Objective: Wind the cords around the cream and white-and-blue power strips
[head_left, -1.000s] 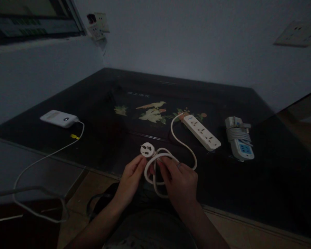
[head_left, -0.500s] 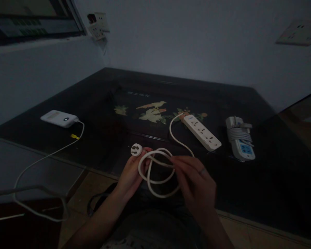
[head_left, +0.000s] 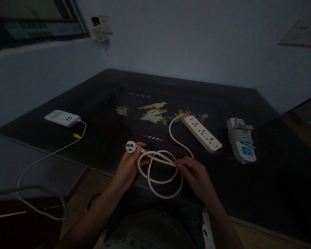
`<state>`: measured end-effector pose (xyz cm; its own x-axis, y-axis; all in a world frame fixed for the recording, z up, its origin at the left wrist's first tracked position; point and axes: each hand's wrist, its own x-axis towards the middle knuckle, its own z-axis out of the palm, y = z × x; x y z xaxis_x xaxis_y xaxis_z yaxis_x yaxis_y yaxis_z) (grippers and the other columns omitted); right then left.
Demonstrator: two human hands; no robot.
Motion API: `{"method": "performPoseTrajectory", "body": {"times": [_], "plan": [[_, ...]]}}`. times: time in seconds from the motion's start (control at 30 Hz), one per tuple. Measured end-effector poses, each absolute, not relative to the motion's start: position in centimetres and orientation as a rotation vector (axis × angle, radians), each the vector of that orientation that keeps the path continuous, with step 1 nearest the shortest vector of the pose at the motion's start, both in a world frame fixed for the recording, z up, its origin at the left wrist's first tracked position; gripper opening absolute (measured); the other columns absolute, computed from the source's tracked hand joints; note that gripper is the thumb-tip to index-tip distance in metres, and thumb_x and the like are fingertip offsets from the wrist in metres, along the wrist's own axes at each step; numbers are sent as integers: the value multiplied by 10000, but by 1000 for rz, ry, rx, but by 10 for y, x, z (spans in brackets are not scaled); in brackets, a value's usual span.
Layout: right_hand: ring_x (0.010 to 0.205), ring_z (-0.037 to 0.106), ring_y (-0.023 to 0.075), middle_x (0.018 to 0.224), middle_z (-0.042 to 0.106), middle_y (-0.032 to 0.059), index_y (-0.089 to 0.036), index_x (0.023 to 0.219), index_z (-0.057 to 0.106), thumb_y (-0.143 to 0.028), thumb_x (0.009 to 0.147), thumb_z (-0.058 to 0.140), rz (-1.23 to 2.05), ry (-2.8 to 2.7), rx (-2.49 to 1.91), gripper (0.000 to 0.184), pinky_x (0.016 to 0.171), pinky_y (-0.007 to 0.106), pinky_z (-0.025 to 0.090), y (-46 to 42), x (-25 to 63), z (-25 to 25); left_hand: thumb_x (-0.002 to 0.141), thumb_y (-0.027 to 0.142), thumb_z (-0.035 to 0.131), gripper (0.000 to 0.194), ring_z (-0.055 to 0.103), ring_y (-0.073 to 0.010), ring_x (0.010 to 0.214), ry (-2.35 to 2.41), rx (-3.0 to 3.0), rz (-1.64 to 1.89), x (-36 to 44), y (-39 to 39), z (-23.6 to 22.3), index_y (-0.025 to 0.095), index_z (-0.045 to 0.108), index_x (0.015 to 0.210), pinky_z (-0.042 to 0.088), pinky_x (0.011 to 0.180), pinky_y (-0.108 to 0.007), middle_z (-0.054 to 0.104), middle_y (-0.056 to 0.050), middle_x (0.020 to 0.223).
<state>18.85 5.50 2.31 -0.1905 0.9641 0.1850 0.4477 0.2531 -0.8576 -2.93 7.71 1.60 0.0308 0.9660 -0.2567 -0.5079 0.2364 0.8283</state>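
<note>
My left hand (head_left: 128, 166) grips the white plug (head_left: 131, 146) at its cord end, with the metal prongs facing up and left. Loose loops of white power cord (head_left: 162, 197) hang between both hands over the table's front edge. With thumb and fingertips, my right hand (head_left: 195, 174) pinches the cord at the right side of the loops. From there the cord curves up to a white power strip (head_left: 202, 134), which lies on the table with its sockets facing up.
Right of the strip lies a second power strip (head_left: 241, 140) wrapped in its grey cord. A white device (head_left: 62, 118) with a cable and a yellow tag (head_left: 77, 136) lies at the left of the dark table (head_left: 114, 86). Wall sockets (head_left: 105, 25) are mounted behind.
My left hand has moved left with the plug. My right hand has moved right along the cord, and the loops between the hands have spread wider and loosened.
</note>
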Motion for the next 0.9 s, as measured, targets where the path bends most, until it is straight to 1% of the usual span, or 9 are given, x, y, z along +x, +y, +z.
{"method": "performPoseTrajectory", "body": {"times": [0.1, 0.27, 0.37, 0.47, 0.57, 0.67, 0.73, 0.8, 0.9], "plan": [[716, 599, 162, 754, 645, 30, -188, 817, 694, -308, 844, 602, 860, -1669, -1323, 154, 617, 244, 447, 55, 192, 21, 759, 377, 705, 315, 671, -158, 711, 944, 656, 1265, -33, 84, 14, 188, 573, 974, 559, 587, -234, 669, -1, 744], [698, 587, 159, 758, 650, 28, -200, 836, 713, -331, 829, 622, 910, -1580, -1316, 159, 588, 239, 434, 53, 197, 20, 801, 355, 669, 263, 700, -186, 751, 933, 660, 1348, -47, 100, 12, 213, 542, 982, 582, 671, -313, 710, -26, 839], [679, 577, 157, 723, 642, 25, -216, 857, 737, -347, 842, 611, 923, -1639, -1287, 182, 593, 247, 428, 50, 199, 18, 837, 321, 632, 185, 707, -184, 769, 952, 579, 1427, -59, 118, 16, 220, 549, 967, 580, 695, -313, 712, -19, 858], [645, 558, 153, 666, 602, 19, -220, 859, 747, -368, 866, 581, 936, -1741, -1290, 223, 587, 254, 408, 46, 200, 14, 900, 288, 543, 87, 704, -157, 763, 939, 488, 1536, -74, 142, 27, 211, 565, 935, 572, 727, -292, 707, -9, 829], [685, 572, 162, 703, 613, 30, -216, 870, 745, -398, 893, 541, 976, -1819, -1301, 275, 624, 268, 411, 42, 202, 10, 958, 267, 430, 180, 692, -126, 728, 909, 414, 1668, -93, 170, 45, 190, 581, 897, 564, 739, -262, 695, 1, 765], [759, 586, 180, 772, 636, 46, -216, 878, 739, -420, 903, 522, 978, -1878, -1317, 299, 676, 284, 425, 38, 203, 6, 976, 289, 389, 262, 669, -105, 729, 893, 351, 1784, -119, 199, 65, 183, 578, 828, 546, 768, -232, 665, 7, 700], [790, 589, 190, 792, 638, 51, -218, 872, 736, -420, 903, 522, 957, -1942, -1329, 296, 700, 293, 433, 36, 203, 3, 984, 320, 360, 311, 642, -99, 734, 937, 413, 1818, -140, 216, 78, 180, 574, 807, 531, 770, -212, 637, -1, 677], [799, 591, 194, 793, 640, 53, -222, 866, 734, -409, 908, 518, 922, -2015, -1331, 288, 720, 304, 440, 34, 202, -1, 1000, 303, 300, 351, 581, -85, 670, 1044, 527, 1791, -161, 231, 91, 170, 569, 816, 512, 775, -200, 581, 6, 615], [805, 596, 196, 804, 652, 57, -229, 881, 735, -382, 918, 506, 832, -2090, -1332, 278, 742, 319, 450, 34, 199, -10, 997, 256, 309, 328, 435, -74, 544, 1148, 660, 1704, -190, 248, 113, 150, 577, 841, 482, 761, -184, 482, 31, 544]]}}
